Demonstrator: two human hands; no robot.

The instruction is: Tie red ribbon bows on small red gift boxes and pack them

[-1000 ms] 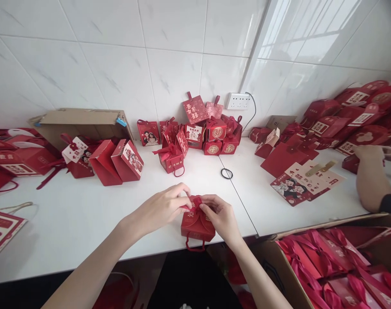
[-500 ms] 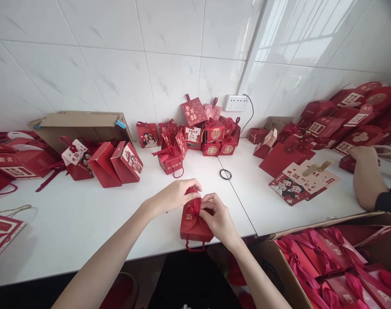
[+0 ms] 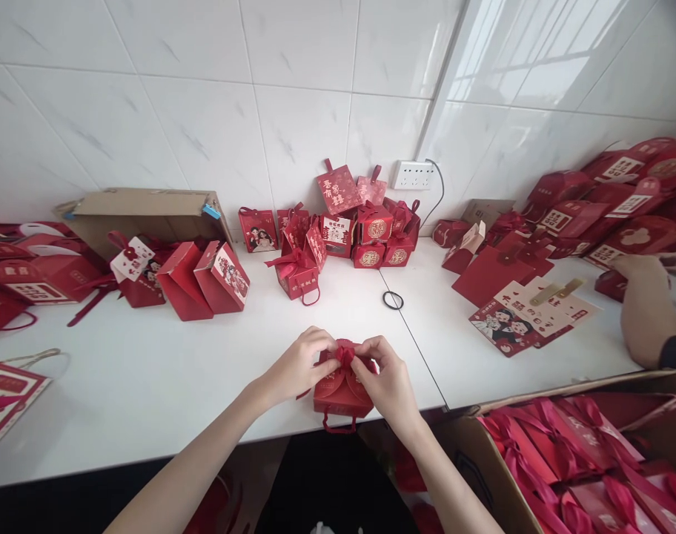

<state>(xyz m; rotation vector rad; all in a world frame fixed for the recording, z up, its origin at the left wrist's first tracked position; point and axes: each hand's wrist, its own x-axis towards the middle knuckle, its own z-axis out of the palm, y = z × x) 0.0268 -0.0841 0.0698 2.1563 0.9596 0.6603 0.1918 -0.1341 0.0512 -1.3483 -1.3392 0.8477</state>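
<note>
Straight ahead, a box's (image 3: pixel 343 404) handle (image 3: pixel 341 431) faces the wearer (image 3: pixel 327 486).

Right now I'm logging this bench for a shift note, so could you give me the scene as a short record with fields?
Left hand: fingertips pinching the red ribbon
Right hand: pinching the same ribbon from the other side
Work in hand: red box, ribbon on top, cord handle toward the wearer
Surface: white table, box near its front edge
Beyond the box: black ring
Lower right: cardboard carton holding ribboned boxes
Far right: another person's hand at a red box
</note>
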